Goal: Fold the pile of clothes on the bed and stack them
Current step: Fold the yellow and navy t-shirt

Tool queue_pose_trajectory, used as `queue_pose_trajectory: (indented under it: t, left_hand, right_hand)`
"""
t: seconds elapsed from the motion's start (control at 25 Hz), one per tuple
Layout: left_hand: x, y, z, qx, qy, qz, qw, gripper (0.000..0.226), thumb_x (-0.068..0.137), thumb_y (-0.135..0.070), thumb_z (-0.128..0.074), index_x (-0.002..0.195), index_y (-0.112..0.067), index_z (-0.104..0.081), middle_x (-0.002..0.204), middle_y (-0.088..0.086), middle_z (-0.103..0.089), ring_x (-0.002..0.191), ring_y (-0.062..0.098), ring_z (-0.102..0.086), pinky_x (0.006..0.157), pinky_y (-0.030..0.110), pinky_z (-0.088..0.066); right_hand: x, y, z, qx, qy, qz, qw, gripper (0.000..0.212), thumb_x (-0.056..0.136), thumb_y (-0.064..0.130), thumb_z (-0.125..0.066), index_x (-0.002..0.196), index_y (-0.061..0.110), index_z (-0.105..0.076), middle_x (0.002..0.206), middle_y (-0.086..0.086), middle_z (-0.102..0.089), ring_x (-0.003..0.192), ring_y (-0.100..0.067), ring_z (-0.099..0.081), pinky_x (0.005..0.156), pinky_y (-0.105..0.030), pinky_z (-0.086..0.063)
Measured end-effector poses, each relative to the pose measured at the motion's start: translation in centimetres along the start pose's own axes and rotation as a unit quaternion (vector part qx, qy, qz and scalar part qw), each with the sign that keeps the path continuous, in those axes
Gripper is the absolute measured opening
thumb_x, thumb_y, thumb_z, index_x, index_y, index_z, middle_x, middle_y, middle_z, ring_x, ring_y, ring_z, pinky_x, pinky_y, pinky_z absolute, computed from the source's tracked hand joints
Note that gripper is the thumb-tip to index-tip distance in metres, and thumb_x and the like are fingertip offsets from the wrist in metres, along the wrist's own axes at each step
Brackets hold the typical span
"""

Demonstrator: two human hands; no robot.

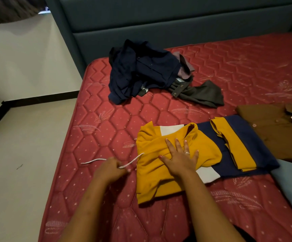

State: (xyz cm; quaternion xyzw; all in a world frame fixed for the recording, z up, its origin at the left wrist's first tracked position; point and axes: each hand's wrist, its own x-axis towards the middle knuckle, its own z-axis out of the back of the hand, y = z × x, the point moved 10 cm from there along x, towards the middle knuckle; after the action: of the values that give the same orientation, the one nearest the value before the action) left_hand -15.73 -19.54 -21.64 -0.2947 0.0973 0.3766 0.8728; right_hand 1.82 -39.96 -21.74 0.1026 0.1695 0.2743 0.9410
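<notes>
Bed, red mattress: 1 yellow-navy hoodie, part-folded, lower centre; 1 unfolded pile, upper centre; 1 brown shirt, right edge. Left hand: grip pinching 1 white drawstring. Right hand: grip flat, fingers spread, pressing hoodie

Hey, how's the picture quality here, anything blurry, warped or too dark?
Head view: dim, even room light, no glare; the wide-angle lens bows the mattress edge and headboard; the left hand pinching the drawstring is slightly motion-blurred; the dark clothes pile loses fold detail in shadow; the right hand on the yellow top is sharp.
</notes>
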Motion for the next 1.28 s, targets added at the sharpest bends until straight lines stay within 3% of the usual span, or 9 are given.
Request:
queue_pose_trajectory:
  t: [0.16,0.28,0.44,0.52,0.72,0.8,0.92,1.08,1.28]
  left_hand:
    - [-2.9,3.4,9.8,-0.09,-0.293,0.152,0.94,0.04,0.099,-0.037,-0.043,0.104,-0.004,-0.066,0.105,0.027,-0.063,0.1,0.041,-0.058,0.088,0.044,-0.045]
    - [-1.7,-7.4,8.4,-0.282,-0.254,0.015,0.925,0.031,0.101,-0.028,-0.043,0.106,-0.004,-0.062,0.097,0.016,-0.062,0.091,0.03,-0.056,0.071,0.034,-0.038]
    - [-3.1,-26.3,1.1,-0.239,-0.017,-0.267,0.934,0.045,0.088,0.004,-0.052,0.131,-0.011,-0.051,0.126,0.006,-0.051,0.107,0.014,-0.049,0.083,0.021,-0.042]
    - [-3.6,-29.5,-0.1,-0.183,0.047,-0.335,0.923,0.068,0.079,0.017,-0.046,0.139,-0.014,-0.044,0.137,0.005,-0.042,0.113,0.009,-0.042,0.088,0.012,-0.039]
    - [1.5,-13.5,3.8,-0.228,-0.232,-0.119,0.938,0.047,0.074,0.002,-0.054,0.118,-0.013,-0.061,0.118,0.011,-0.063,0.111,0.031,-0.056,0.094,0.039,-0.046]
    - [-0.3,-3.8,0.5,-0.232,-0.219,0.083,0.944,0.038,0.082,-0.022,-0.067,0.117,-0.011,-0.058,0.116,0.014,-0.062,0.109,0.034,-0.057,0.092,0.041,-0.047]
    - [-1.3,-4.0,-4.3,-0.338,-0.088,0.072,0.934,0.058,0.084,-0.034,-0.071,0.132,-0.016,-0.043,0.122,0.005,-0.057,0.111,0.025,-0.057,0.097,0.041,-0.046]
    - [-0.6,-9.8,-3.4,-0.447,-0.012,-0.011,0.895,0.053,0.076,-0.008,-0.068,0.12,-0.025,-0.045,0.119,0.006,-0.057,0.093,0.021,-0.059,0.076,0.027,-0.054]
    - [-2.8,-7.0,3.5,-0.501,-0.046,0.004,0.864,0.042,0.084,0.017,-0.05,0.102,-0.018,-0.063,0.095,0.008,-0.066,0.065,0.01,-0.063,0.051,0.017,-0.051]
  right_hand:
    - [0.1,-0.1,0.6,0.029,0.029,-0.01,0.999,0.071,0.091,0.068,-0.031,0.15,0.045,0.001,0.162,0.005,0.006,0.147,-0.025,0.015,0.111,-0.062,0.008]
    - [-0.1,0.4,4.6,0.3,0.019,0.003,0.954,0.057,0.099,0.045,-0.043,0.151,0.031,-0.024,0.16,-0.001,-0.017,0.148,-0.025,-0.009,0.115,-0.05,-0.011]
    - [-0.9,-1.5,7.2,0.764,0.01,-0.065,0.642,0.044,0.099,0.044,-0.044,0.14,0.029,-0.045,0.136,0.001,-0.054,0.116,-0.02,-0.057,0.082,-0.032,-0.049]
    - [-0.8,-1.5,5.7,0.8,0.039,-0.096,0.591,0.038,0.099,0.046,-0.043,0.134,0.031,-0.048,0.125,0.001,-0.062,0.098,-0.019,-0.064,0.075,-0.035,-0.051]
    - [0.1,-6.7,4.4,0.714,-0.092,-0.244,0.649,0.027,0.096,0.007,-0.047,0.118,0.018,-0.055,0.102,-0.004,-0.061,0.082,-0.019,-0.057,0.08,-0.039,-0.045]
    - [-1.6,-11.2,5.0,0.597,-0.213,-0.363,0.683,0.05,0.09,0.011,-0.055,0.139,0.011,-0.042,0.133,-0.012,-0.051,0.116,-0.032,-0.051,0.093,-0.043,-0.045]
    - [-2.3,-11.4,8.8,0.421,-0.324,-0.304,0.791,0.072,0.093,0.014,-0.054,0.154,0.017,-0.014,0.158,-0.008,-0.018,0.144,-0.033,-0.019,0.114,-0.05,-0.027]
    - [0.3,-3.3,6.7,0.164,-0.167,-0.068,0.97,0.057,0.1,0.046,-0.036,0.152,0.035,-0.016,0.162,0.001,-0.003,0.149,-0.026,0.003,0.116,-0.052,-0.004]
    - [0.2,1.6,0.5,0.125,-0.003,-0.041,0.991,0.057,0.099,0.058,-0.022,0.152,0.039,-0.014,0.162,0.004,0.0,0.149,-0.024,0.005,0.115,-0.053,0.005]
